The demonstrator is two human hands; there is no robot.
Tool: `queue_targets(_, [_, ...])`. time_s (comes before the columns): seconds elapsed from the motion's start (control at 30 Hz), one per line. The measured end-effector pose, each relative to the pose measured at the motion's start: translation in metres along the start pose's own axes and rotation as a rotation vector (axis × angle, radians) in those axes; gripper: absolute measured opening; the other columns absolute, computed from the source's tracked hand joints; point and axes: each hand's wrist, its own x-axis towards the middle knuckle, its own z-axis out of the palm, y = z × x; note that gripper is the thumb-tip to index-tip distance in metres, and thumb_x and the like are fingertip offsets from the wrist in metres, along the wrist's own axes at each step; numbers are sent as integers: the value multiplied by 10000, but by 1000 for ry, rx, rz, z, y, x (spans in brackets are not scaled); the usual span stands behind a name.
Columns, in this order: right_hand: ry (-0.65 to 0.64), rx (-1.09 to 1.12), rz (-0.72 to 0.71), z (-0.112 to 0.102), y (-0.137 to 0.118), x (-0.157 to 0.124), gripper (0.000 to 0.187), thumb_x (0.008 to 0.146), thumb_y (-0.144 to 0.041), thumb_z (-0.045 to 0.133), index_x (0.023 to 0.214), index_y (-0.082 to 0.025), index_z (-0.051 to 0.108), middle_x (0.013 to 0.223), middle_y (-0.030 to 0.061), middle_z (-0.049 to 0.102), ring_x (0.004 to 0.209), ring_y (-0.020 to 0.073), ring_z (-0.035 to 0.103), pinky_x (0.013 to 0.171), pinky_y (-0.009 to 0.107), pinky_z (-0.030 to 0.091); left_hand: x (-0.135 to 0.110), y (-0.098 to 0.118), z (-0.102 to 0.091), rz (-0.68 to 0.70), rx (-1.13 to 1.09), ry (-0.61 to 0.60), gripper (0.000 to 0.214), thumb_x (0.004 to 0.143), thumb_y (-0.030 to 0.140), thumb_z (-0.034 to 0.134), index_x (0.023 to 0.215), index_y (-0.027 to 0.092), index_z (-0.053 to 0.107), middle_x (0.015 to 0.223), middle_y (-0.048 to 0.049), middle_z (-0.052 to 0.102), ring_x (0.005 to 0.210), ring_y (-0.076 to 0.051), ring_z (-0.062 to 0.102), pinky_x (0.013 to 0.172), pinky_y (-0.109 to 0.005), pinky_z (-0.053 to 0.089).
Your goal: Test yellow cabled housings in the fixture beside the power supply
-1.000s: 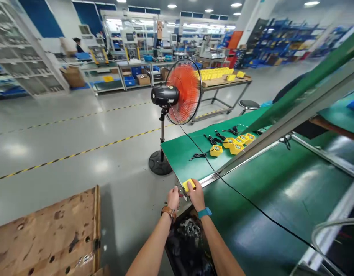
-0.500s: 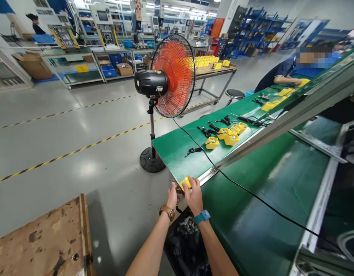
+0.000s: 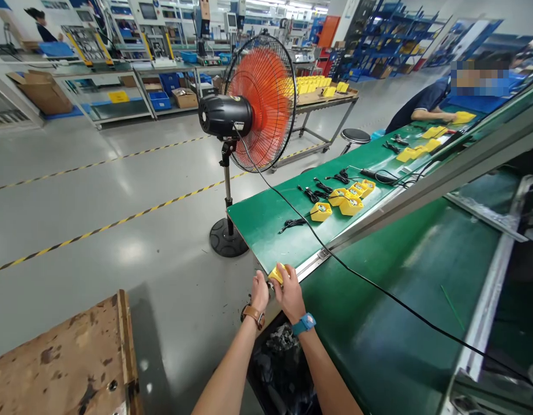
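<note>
A small yellow plastic housing is at the near corner of the green tabletop, with my right hand closed around its upper side. Just left of it is my left hand, its fingers bent and drawn together. Something small and dark shows between the two hands, too hidden to name. Farther along the tabletop stand several yellow housings with green boards inside, and black coiled cables lie beside them.
A pedestal fan stands by the table's left edge, its black cord crossing over the tabletop. A dark bin sits below my hands. A wooden board is at lower left. Another person works at the far end.
The yellow housing has tilted up slightly in my right hand. My left hand has turned a little, and the dark strand seen below it before is now out of sight.
</note>
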Motion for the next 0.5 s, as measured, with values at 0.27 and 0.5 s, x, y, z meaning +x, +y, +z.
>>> queue_targets(0.27, [-55,168,228,-7,0,6,458,886,-498,595,1166,-142,663,1129,164,671,1034,293,647,876,446,580,-20,6,-8,-10,-39,-99,823,577,991,540,797,200,489,621,57,491,378,-35,284,421,-218,148])
queue_targets(0.5, [-126,412,499,-10,-23,-2,575,852,-649,594,1106,-140,681,964,114,745,755,237,697,592,331,594,-54,16,-29,98,1,-106,801,559,917,661,827,165,600,676,26,584,423,-38,314,427,-222,228])
